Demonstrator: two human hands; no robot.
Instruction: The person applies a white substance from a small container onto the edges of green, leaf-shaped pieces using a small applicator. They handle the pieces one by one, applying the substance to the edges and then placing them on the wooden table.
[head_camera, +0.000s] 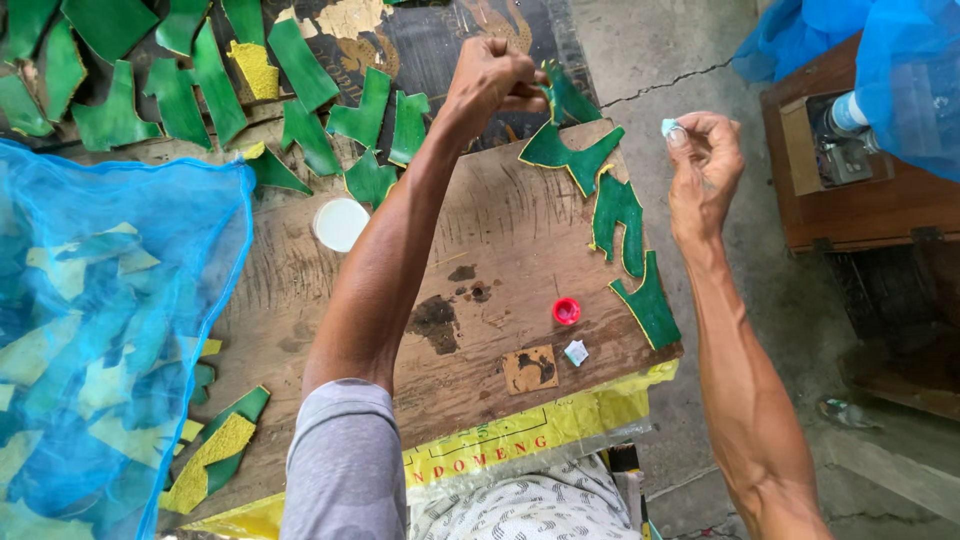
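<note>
Two hands are working above the wooden board (480, 230): left hand (492, 78) is pinching shut on a green piece (566, 98) at the far edge; right hand (704, 165), rightward and nearer, is pinching a small pale bit (669, 127).

Worn, stained matt wood surface (300, 300); glossy green cut pieces (620, 215), rough yellow backs; blue mesh netting (120, 330); smooth red plastic cap (566, 311); white plastic lid (340, 224).

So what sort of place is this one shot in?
Probably a small home craft workshop: a worn wooden board used as a bench on a cracked concrete floor, green cut pieces laid out in rows, and a blue mesh bag holding more pieces.
</note>
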